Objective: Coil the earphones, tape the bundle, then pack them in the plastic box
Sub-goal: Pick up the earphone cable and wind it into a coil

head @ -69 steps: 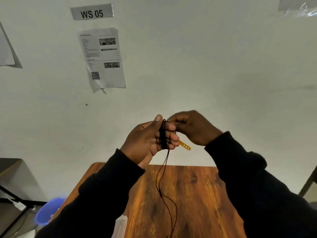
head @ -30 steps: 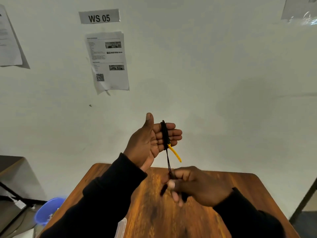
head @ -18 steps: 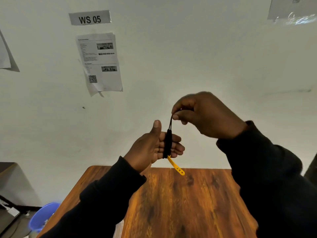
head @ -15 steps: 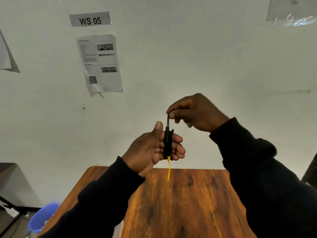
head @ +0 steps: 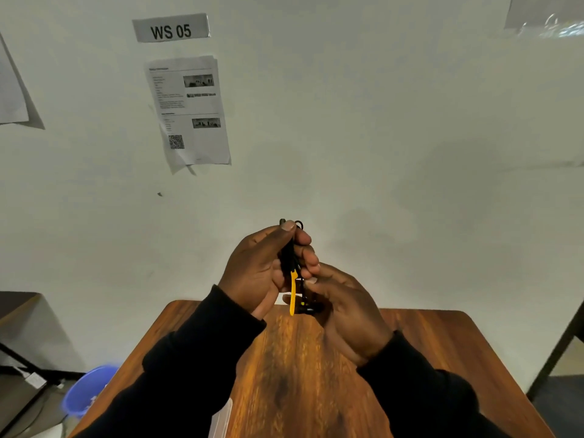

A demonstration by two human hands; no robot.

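The black earphone cable [head: 288,254] is coiled around the fingers of my left hand [head: 259,270], whose thumb presses on the top of the coil. A yellow strap [head: 293,294] hangs down from the bundle. My right hand [head: 344,314] is just below and to the right of the coil, its fingers pinching the loose black end of the cable [head: 308,308] near the strap's tip. Both hands are raised above the far part of the wooden table [head: 300,368]. A bit of the clear plastic box [head: 221,418] shows at the bottom, mostly hidden by my left sleeve.
A blue bucket [head: 87,390] stands on the floor left of the table. The white wall ahead carries a "WS 05" label [head: 170,28] and a printed sheet [head: 188,110]. A dark table leg [head: 556,349] is at the right edge.
My right hand has come down from above the coil to below it, holding the cable's loose end. My left thumb has closed onto the coil. No long cable hangs down any more.
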